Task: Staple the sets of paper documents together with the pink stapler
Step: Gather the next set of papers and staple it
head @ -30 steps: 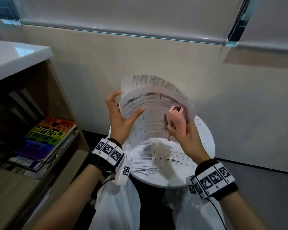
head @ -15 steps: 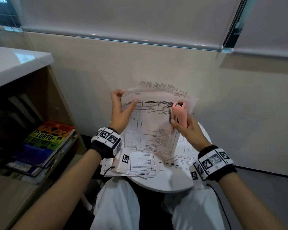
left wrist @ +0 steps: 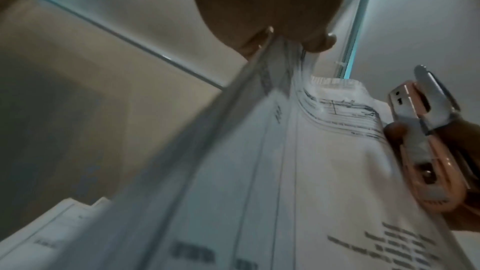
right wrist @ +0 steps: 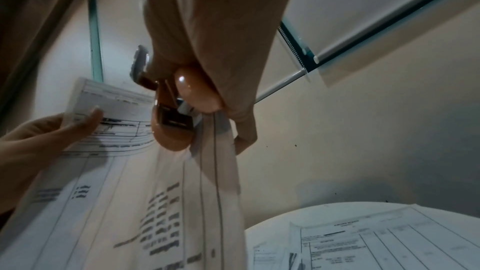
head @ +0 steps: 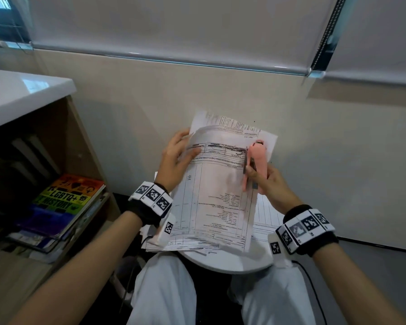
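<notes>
Here the pink stapler sits in the right hand grip beside the papers.

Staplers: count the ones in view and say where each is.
1. The pink stapler is in the right hand, held against the right edge of the raised paper set. Others may be hidden under papers on the round table.

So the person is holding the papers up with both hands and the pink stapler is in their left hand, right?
Not quite. The pink stapler is in the right hand, not the left; the head view shows it. The left hand only pinches the other edge of the papers, which are indeed held up by both hands.
</notes>
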`<state>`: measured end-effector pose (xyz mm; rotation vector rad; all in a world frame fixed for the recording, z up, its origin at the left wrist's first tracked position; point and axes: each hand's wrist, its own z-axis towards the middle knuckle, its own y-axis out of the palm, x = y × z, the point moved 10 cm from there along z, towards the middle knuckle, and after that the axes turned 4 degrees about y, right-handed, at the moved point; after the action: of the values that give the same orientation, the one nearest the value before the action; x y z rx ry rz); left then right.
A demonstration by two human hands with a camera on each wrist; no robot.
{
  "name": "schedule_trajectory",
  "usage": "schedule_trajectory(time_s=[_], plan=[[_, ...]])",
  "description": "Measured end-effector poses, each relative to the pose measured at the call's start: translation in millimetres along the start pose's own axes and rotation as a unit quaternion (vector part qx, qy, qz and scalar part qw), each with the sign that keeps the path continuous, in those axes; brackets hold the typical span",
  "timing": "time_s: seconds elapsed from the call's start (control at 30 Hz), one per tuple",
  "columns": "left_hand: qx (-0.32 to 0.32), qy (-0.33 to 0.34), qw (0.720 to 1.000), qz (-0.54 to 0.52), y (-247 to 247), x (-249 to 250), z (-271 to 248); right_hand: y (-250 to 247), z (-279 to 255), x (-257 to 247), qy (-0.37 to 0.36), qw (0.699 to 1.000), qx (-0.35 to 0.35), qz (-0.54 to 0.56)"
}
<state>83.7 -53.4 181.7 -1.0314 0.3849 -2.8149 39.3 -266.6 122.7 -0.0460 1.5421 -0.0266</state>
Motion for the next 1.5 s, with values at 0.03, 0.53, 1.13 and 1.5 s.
schedule_trajectory(time_s=[0.03,0.53,1.13,1.5], plan=[[-0.005,0.000,1.000,0.008,-1,-1,3,-1,0,2,0.003,1.000,-0.006,0.000],[0.172,-0.127,0.975,-0.066,-25,-11,-22,4,-1,12,-0.001,1.000,0.026,-0.009],[-0.088,-0.015,0.996,-0.031,2,15,4,69,-10,-102,-0.310,0.717,-0.076,-0.620],[0.071,-0.105,0.990,-0.057,-49,-9,-4,-3,8,-66,-0.174,0.874,0.013,-0.454]])
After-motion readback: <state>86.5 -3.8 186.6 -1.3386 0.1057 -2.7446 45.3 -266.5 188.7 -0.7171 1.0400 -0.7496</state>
